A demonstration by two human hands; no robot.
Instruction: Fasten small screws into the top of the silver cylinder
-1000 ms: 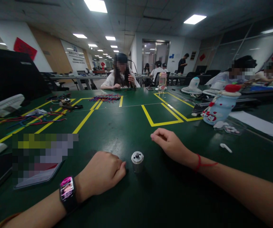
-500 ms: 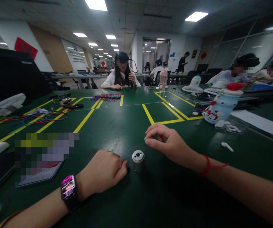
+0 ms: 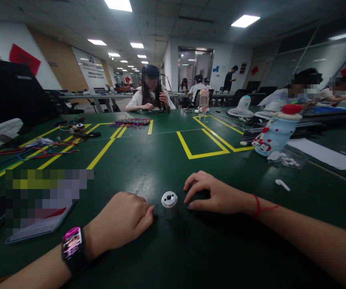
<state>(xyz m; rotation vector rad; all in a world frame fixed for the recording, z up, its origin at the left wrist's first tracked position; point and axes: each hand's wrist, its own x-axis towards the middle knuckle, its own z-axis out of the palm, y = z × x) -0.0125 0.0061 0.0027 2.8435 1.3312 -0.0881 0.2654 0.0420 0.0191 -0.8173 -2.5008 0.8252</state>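
Note:
A silver metal cylinder (image 3: 169,204) with small holes in its top stands upright on the green table (image 3: 143,160). Just left of it rests my left hand (image 3: 125,218), its fingers curled under and pressed together; whatever they may hold is hidden. My right hand (image 3: 210,194) is on the cylinder's other side, fingers bent and apart, with a gap between them and the metal. A tiny dark spot shows by its lowest fingertip, too small to make out. Neither hand touches the cylinder.
Coloured wires (image 3: 49,148) lie at the left, near a pixelated flat item (image 3: 43,220). A blue bottle (image 3: 277,134), a bag of white pieces (image 3: 290,160) and a white earbud (image 3: 282,184) are at the right. Across the table sits a person (image 3: 150,94).
My right hand has come down nearer the table, beside the cylinder. The whole view has shifted slightly, so the table items sit further left. My left hand stays curled.

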